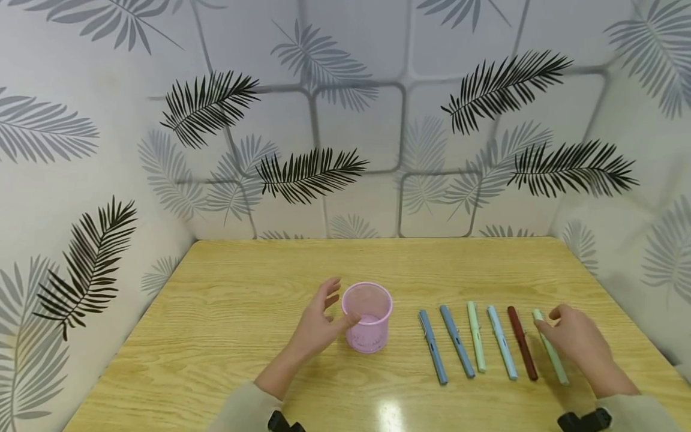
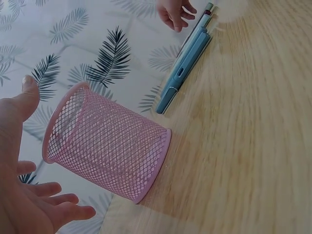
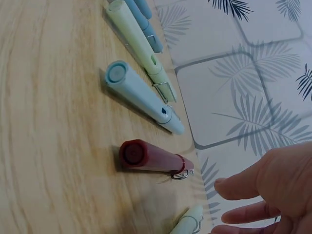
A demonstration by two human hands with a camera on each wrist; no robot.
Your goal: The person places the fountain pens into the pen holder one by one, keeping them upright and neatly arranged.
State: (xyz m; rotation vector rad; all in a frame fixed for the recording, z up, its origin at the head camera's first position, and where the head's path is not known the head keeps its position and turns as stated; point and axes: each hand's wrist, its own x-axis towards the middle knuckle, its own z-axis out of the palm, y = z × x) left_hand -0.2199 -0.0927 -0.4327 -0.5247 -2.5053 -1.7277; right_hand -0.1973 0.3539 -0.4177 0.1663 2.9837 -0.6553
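A pink mesh pen holder (image 1: 368,336) stands upright on the table. My left hand (image 1: 318,321) is beside it with the fingers spread and the thumb over its near rim in the head view; the left wrist view shows a gap between hand and mesh. On the right, my right hand (image 1: 580,339) hovers over the cap end of a light green pen (image 1: 556,362), its thumb and fingers apart. That pen lies at the right end of a row, beside a dark red pen (image 1: 522,343) and a light blue pen (image 1: 502,345). Both hands hold nothing.
Further left in the row lie another light green pen (image 1: 476,339) and two darker blue pens, one inner (image 1: 457,343) and one outer blue pen (image 1: 434,349) nearest the holder. The wooden table (image 1: 227,300) meets leaf-patterned walls (image 1: 367,132) at its back and sides.
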